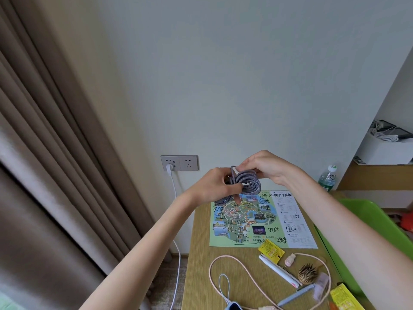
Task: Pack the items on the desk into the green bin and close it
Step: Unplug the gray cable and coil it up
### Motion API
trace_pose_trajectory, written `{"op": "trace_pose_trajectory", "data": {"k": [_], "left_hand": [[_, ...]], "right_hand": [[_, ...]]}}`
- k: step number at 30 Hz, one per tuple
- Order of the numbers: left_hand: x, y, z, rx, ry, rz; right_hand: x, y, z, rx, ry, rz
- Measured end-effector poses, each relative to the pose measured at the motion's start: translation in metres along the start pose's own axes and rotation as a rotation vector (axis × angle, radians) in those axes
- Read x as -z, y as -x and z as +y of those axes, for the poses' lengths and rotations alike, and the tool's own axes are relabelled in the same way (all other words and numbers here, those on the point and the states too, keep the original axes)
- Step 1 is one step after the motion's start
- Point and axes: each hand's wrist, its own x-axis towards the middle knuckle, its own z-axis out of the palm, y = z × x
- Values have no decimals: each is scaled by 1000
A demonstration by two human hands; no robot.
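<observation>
Cable [244, 182], grey and braided, is being coiled above the desk [201, 260] at 12 o'clock. I am keeping the loops even and tucking the loose tail before moving it to the green bin [368, 218] at 3 o'clock. Left hand [213, 184] is clamping the bundle; right hand [264, 167], raised with wrist bent, is pinching the top loop.

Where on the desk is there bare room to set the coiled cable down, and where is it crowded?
Bare wood on the desk runs down its left edge, beside the map sheet and above the pink cord loop. The right front is crowded: yellow packets, white pen, hairbrush.
</observation>
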Motion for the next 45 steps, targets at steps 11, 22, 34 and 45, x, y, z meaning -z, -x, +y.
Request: {"op": "trace_pose_trajectory", "data": {"k": [11,22,34,45], "left_hand": [[0,-5,-4,-17,-52,70],[8,-3,-4,-16,28,-31],[-1,-12,-17,144,150,123],[-33,-10,-15,195,178,121]], "right_hand": [[2,-3,-6,-127,-4,-7],[3,1,7,-193,-87,-212],[-7,29,26,337,69,198],[-14,50,58,556,370,393]]}}
